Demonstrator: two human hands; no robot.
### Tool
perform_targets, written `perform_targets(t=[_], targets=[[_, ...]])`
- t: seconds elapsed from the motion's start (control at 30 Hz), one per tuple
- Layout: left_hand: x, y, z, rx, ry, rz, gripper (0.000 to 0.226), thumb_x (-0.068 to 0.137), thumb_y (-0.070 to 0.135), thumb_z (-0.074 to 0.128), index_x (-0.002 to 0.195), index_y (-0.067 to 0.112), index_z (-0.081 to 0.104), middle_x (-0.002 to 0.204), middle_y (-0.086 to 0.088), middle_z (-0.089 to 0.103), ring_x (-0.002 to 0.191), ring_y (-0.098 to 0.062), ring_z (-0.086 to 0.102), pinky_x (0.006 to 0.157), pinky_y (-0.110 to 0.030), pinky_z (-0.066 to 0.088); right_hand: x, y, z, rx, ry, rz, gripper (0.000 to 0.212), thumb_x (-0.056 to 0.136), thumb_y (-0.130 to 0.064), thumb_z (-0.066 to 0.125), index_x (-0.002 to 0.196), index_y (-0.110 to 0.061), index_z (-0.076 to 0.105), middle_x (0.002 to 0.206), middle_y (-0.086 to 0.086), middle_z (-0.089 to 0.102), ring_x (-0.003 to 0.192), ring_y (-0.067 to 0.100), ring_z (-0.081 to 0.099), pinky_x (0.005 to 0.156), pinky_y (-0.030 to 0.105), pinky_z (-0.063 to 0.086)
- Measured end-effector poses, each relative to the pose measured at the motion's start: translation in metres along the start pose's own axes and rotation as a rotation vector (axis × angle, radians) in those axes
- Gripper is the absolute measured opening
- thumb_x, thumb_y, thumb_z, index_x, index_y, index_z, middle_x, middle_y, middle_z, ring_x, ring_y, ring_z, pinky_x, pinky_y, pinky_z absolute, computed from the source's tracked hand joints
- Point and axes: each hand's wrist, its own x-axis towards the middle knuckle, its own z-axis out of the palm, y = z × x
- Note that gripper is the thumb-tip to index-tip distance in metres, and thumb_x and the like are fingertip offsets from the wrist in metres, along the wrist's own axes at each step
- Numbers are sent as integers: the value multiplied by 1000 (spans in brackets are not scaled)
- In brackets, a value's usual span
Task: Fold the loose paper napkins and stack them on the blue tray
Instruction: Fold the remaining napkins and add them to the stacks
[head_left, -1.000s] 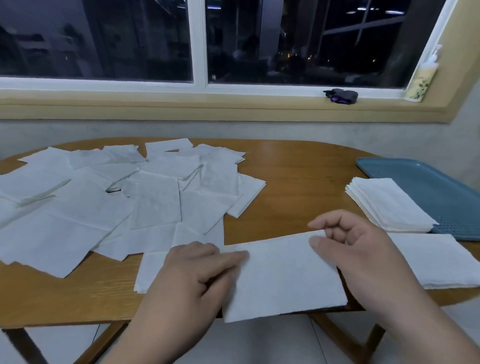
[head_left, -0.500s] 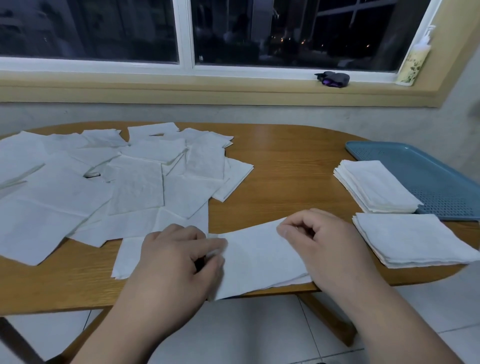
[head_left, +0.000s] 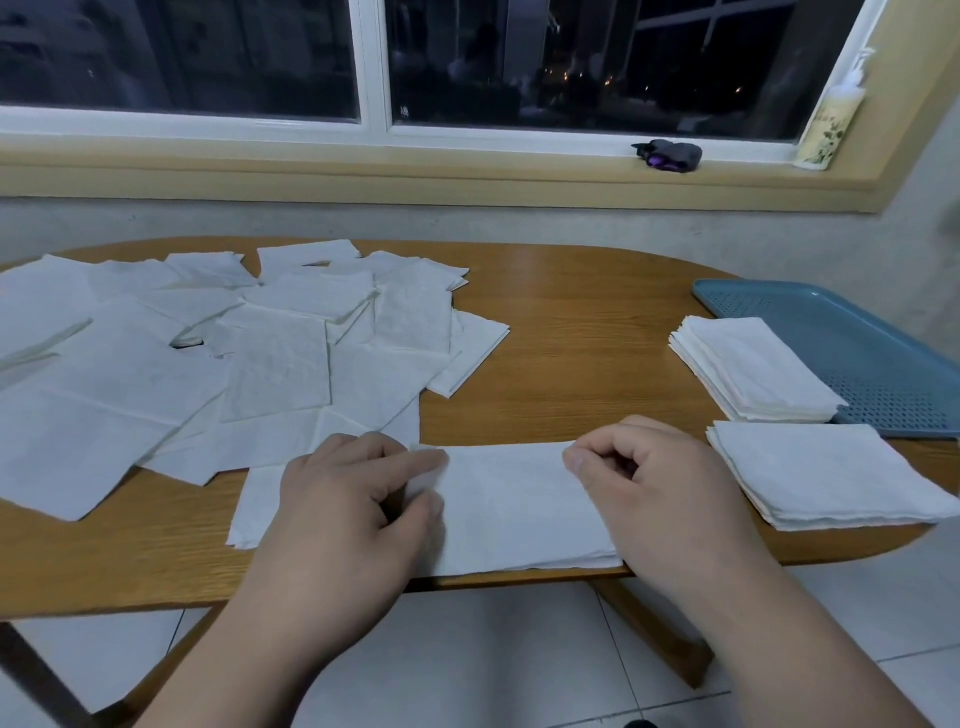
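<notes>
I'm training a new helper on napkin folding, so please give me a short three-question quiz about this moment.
1. True or false: the left hand and right hand both grip the half-folded napkin at the table's near edge.
2. How many folded stacks lie by the blue tray? A one, B two, C four.
3. Fill in: the loose napkins lie spread on the person's ____ side.
Key: 1 true; 2 B; 3 left.
</notes>
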Motion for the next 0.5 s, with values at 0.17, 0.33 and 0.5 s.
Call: perform_targets(t=[0.17,0.33,0.5], targets=[[1,-1,-1,-76,19,-51,26,85,25,68,106,42,71,100,29,58,108,8,45,89,-13,32,-4,-4,-1,16,36,-15,22,88,-27,70,66,-30,70,76,-18,60,76,3,56,61,13,41],[1,-3,2,71,-22,-18,27,83,42,58,105,42,73,89,26,59,104,6,44,92,-29,30,-5,2,5,-93,-21,-1,24,90,-31,66,66,-26,67,79,-16,58,82,5,53,61,18,38],[0,-4,7,191,-24,-6,45,74,56,38,101,43,73,86,28,53,94,1,42,89,-26,18,-6,3,7,-263,-65,-57,29,94,-36,58,65,-31,58,76,-13,57,89,3,48,71,21,41]])
